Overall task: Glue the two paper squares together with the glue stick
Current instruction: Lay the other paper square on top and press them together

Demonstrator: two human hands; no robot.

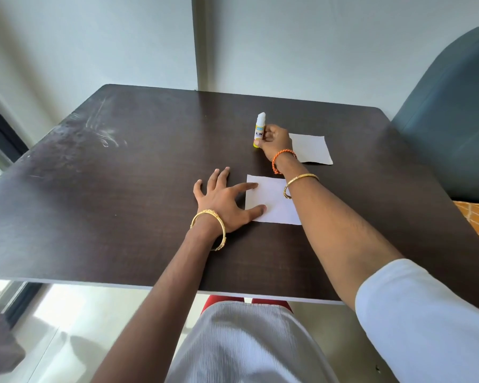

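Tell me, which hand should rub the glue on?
Probably the right hand: its grip is already around the upright glue stick, while the left hand lies flat, steadying the near paper square.

R hand (275, 142) grips glue stick (259, 130); L hand (227, 201) flat on paper (271, 201).

Dark brown wooden table (122, 189) | near white paper square (271, 203) lay flat, centre-right | far white paper square (313, 149) right | yellow-white glue stick (259, 129) upright between.

On the table (122, 189): near paper square (274, 205) under left hand (224, 203), far paper square (313, 149) behind it, glue stick (259, 129) upright left of that, in right hand (277, 142).
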